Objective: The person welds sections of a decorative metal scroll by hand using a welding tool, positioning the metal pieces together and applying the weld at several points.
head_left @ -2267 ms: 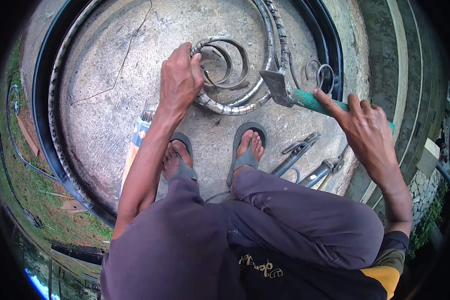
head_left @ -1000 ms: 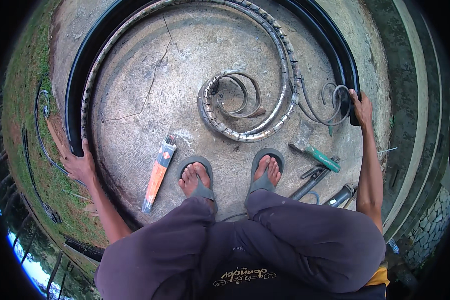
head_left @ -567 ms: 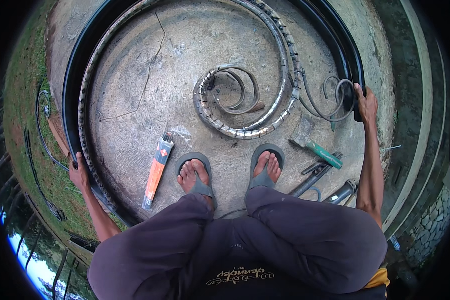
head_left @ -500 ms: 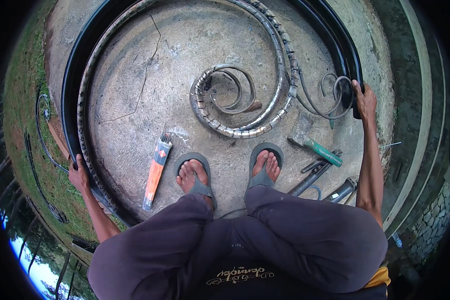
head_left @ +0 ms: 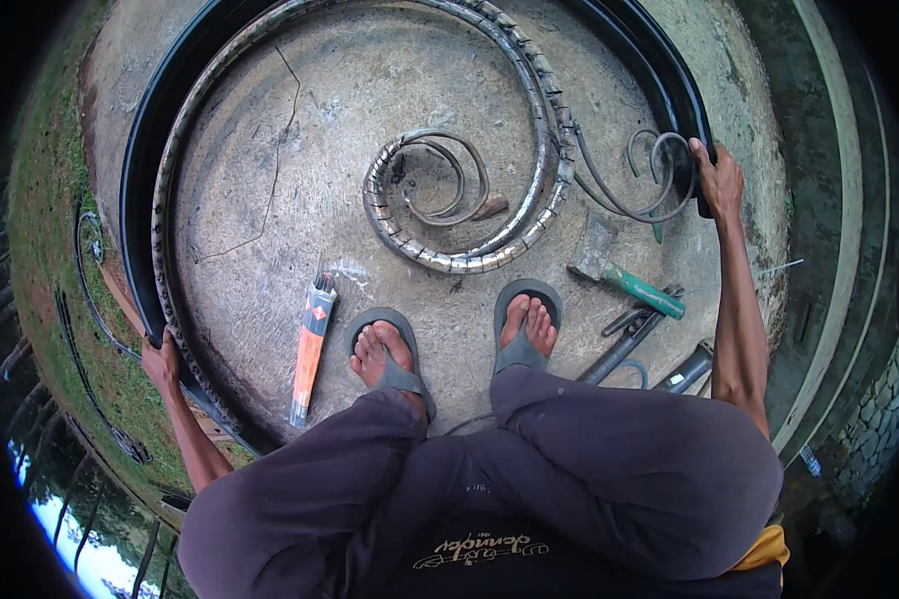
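Note:
A long black curved channel strip [head_left: 136, 190] sweeps round in a wide arc in front of me. My left hand [head_left: 160, 363] is closed round its left side, low beside the grass. Its right end is in the grip of my right hand [head_left: 719, 182], thumb on the inner side. Inside the arc lies a large metal spiral [head_left: 459, 263], notched along its length, running beside the strip on the left and curling to a tight coil at the middle. A thinner bent rod [head_left: 637, 212] with looped ends lies near my right hand.
An orange and dark packet of rods [head_left: 311, 349] lies left of my sandalled feet. To their right are a hammer with a green handle [head_left: 644, 292], a dark tube-like tool [head_left: 621, 349] and a black cylindrical tool [head_left: 687, 369]. A thin bent wire [head_left: 280, 150] lies on the concrete.
The spiral has shifted a little to the left. My right hand and the strip's right end have moved slightly inward and away from me; my left hand has come slightly nearer.

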